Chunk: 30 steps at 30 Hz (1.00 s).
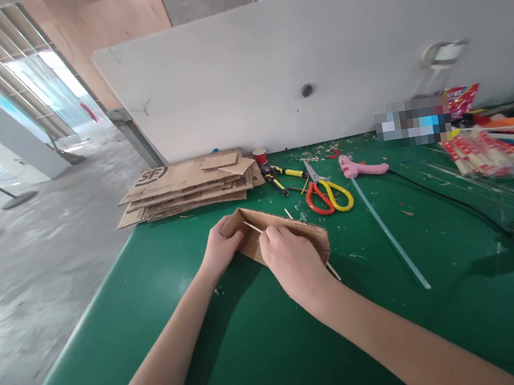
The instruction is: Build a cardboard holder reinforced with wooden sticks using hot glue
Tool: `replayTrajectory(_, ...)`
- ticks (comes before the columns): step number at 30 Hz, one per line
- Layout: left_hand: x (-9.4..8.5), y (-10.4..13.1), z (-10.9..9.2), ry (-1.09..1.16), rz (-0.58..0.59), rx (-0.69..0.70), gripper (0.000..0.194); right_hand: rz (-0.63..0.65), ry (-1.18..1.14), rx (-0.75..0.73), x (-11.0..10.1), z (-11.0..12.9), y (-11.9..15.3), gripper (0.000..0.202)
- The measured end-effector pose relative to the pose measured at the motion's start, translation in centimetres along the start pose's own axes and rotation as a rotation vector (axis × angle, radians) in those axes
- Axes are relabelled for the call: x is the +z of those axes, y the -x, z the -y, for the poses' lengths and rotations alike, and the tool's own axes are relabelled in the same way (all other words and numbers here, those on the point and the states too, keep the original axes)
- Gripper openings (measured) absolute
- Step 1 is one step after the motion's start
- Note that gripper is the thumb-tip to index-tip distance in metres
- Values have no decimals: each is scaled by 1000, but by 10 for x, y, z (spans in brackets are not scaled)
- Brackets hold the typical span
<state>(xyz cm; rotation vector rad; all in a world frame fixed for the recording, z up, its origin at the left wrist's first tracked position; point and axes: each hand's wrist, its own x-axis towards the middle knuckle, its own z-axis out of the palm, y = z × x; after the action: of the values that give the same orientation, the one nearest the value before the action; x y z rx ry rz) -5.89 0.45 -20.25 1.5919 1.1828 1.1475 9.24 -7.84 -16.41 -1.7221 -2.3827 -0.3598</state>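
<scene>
Here, mid-frame, my right hand (295, 260) pinches a thin stick (253, 226) inside the folded cardboard box (252, 252), whose left end my left hand (220, 246) clasps. Its walls seem already shaped, this stick apparently not yet fixed; beyond, right of centre, the pink glue gun (365, 169) lies unheld.

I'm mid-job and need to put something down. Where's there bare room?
The widest free patch of green table lies between its left edge, the cardboard stack and the left arm. Another, shaded, lies between that and the right arm. Crowded: the back, with scissors and glue gun; the right, with bagged sticks.
</scene>
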Motion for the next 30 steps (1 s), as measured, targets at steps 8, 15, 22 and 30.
replayTrajectory(8,0,2,2,-18,-9,-11,19,-128,36,-9,8,4,1,25)
replayTrajectory(15,1,3,-1,-23,-25,-36,12,-152,45,-11,7,7,1,28)
replayTrajectory(22,3,5,-4,12,-41,-61,11,-78,-21,29,6,9,-1,30)
replayTrajectory(30,6,6,0,-20,-94,-52,13,-93,57,3,8,8,0,27)
